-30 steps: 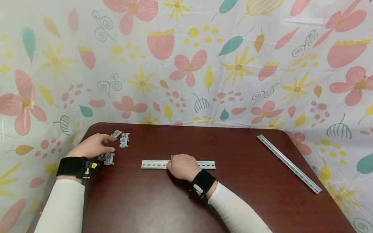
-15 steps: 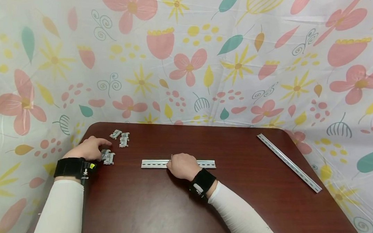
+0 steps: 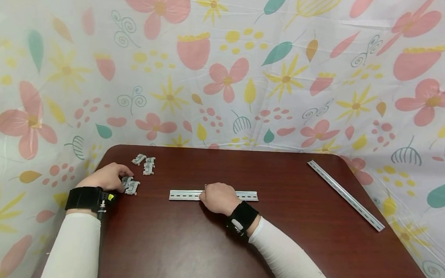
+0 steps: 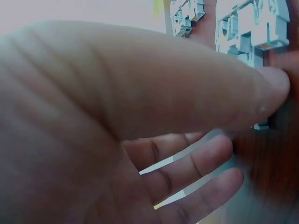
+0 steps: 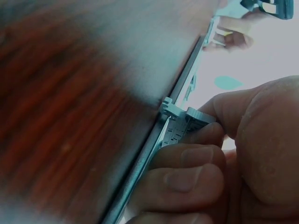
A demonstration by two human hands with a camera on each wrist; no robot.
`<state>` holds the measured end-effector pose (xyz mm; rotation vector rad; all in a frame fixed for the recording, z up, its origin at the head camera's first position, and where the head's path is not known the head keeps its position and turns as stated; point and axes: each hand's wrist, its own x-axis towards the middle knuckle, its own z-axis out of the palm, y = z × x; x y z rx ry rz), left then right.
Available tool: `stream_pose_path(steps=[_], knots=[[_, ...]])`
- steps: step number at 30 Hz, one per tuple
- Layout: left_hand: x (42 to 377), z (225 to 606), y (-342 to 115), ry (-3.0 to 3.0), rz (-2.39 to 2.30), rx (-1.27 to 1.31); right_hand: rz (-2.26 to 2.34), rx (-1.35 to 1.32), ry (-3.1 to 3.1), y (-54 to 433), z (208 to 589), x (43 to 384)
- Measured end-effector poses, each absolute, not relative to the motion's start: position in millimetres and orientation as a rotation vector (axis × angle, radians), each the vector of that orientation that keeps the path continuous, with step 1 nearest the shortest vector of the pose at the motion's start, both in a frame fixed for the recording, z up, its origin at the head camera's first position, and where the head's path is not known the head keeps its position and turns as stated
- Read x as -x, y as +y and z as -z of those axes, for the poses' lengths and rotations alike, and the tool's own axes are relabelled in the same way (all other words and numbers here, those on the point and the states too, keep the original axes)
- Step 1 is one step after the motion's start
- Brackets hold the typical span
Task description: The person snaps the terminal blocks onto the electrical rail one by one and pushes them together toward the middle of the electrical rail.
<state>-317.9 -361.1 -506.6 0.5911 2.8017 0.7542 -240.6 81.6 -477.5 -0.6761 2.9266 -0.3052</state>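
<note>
My left hand is at a pair of grey DIN-rail terminal blocks at the table's left side. Its thumb and index finger close around the nearer block; in the left wrist view the thumb covers part of that block and hides the index finger, while the other fingers stay loose. At mid-table my right hand pinches a small grey terminal block at the slotted metal DIN rail. The hand covers the rail's middle in the head view.
Several more terminal blocks lie farther back on the left. Another slotted rail lies slanted near the right edge of the dark red-brown table. A flowered cloth hangs behind and beside it.
My left hand has come down and back from near the farther blocks to the nearer pair, its index finger curling in. That pair has shifted and turned slightly. My right hand stays at the rail.
</note>
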Motion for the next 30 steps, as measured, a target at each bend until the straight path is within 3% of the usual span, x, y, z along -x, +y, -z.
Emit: stream_pose_path(steps=[9,24,30], knots=[[283,453,-324,2.783,-0.675,-0.47,0.309,0.661,2.929,82,480,242],[289,462,-332,2.791,-0.72,-0.514,0.317,0.65,2.936,82,478,240],[282,452,-321,2.805,-0.675,-0.418,0.309,0.655,2.939,82,478,240]])
